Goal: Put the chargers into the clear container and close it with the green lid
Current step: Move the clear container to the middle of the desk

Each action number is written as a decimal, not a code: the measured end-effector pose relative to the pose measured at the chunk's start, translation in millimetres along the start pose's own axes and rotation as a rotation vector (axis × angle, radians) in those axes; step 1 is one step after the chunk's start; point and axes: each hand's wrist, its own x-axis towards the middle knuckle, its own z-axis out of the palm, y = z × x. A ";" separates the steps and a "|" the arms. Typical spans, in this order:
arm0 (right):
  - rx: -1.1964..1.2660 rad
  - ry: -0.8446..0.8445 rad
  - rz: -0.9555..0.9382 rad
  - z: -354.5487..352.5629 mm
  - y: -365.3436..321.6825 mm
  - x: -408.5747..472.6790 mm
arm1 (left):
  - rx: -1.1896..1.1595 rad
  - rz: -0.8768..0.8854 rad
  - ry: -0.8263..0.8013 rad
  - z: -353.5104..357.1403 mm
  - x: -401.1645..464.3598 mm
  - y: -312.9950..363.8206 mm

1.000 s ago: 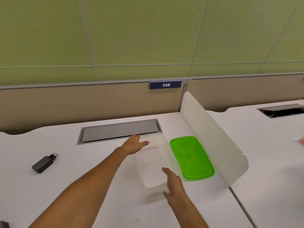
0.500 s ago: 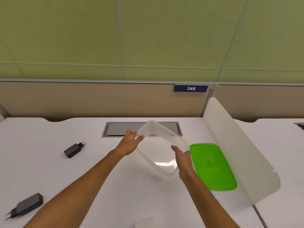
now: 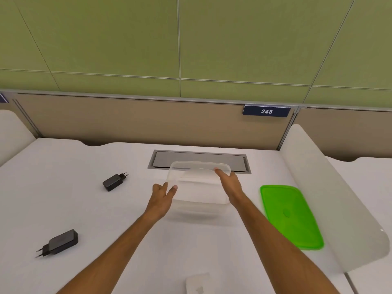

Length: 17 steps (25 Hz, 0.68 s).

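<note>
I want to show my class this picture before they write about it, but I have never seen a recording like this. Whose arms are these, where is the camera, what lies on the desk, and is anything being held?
There is no machine here: a person wears a wide-angle camera on the head, looking down at their own bare arms. The left hand and right hand touch opposite sides of a clear container on the white desk; it looks empty. Two black chargers lie apart to the left. The green lid lies flat to the right, beside a white divider.
</note>
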 end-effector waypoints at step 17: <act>-0.031 -0.042 0.042 13.7 17.6 16.3 | -0.008 0.051 0.026 1.3 6.1 -22.8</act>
